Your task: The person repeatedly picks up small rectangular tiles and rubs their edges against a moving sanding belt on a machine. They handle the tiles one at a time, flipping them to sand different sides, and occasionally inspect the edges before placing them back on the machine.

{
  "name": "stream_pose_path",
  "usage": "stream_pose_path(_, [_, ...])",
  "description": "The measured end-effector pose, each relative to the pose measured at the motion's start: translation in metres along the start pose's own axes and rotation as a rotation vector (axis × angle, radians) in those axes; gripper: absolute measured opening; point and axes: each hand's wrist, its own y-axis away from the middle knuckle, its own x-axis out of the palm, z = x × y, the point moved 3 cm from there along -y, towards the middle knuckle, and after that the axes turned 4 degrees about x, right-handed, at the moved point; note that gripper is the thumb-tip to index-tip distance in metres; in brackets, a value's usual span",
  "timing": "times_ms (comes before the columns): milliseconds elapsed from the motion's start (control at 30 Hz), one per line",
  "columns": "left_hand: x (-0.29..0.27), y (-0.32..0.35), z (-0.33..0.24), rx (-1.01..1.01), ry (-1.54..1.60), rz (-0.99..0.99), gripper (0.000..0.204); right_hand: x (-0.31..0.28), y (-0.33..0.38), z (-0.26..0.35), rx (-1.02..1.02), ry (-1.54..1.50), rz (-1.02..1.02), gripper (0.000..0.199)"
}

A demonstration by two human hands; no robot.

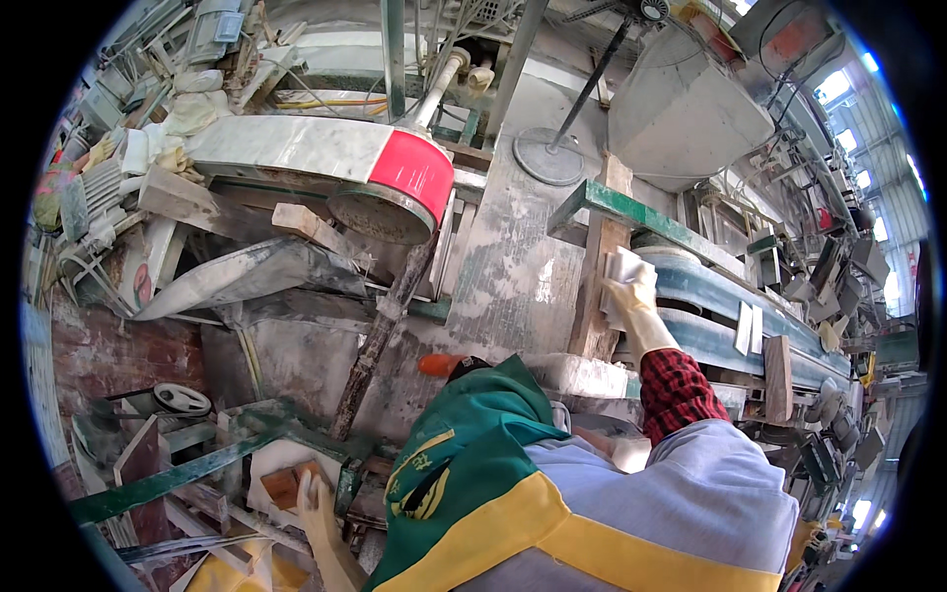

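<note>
My right hand [631,294], in a cream glove, grips a small stack of thin white tiles [625,264]. It holds them over an upright wooden plank [595,296] beside the blue-grey belts. At the lower left, my gloved left hand [318,508] has its fingers closed at the edge of a reddish-brown square block [288,483]. That block lies against a pale slab [268,459] next to a green metal frame; the underside of the grip is hidden.
A white machine arm with a red band [414,178] reaches in from the left, above a rough wooden pole [375,350]. To the right run blue-grey belts [705,286] carrying two white strips [750,329]. A round metal stand base [549,156] sits on the dusty floor ahead.
</note>
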Motion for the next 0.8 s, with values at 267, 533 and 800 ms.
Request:
stream_pose_path(267, [-0.025,0.017,0.038,-0.264,0.079,-0.114,0.058,0.001,-0.018,-0.065,0.378,0.042,0.107,0.101])
stream_pose_path(533, [-0.011,0.006,0.024,-0.299,0.029,-0.070,0.052,-0.032,-0.004,-0.023,0.290,0.274,0.046,0.096])
stream_pose_path(800, [0.016,0.037,0.053,-0.101,-0.051,-0.133,0.034,-0.011,-0.045,-0.031,-0.487,0.035,-0.082,0.063])
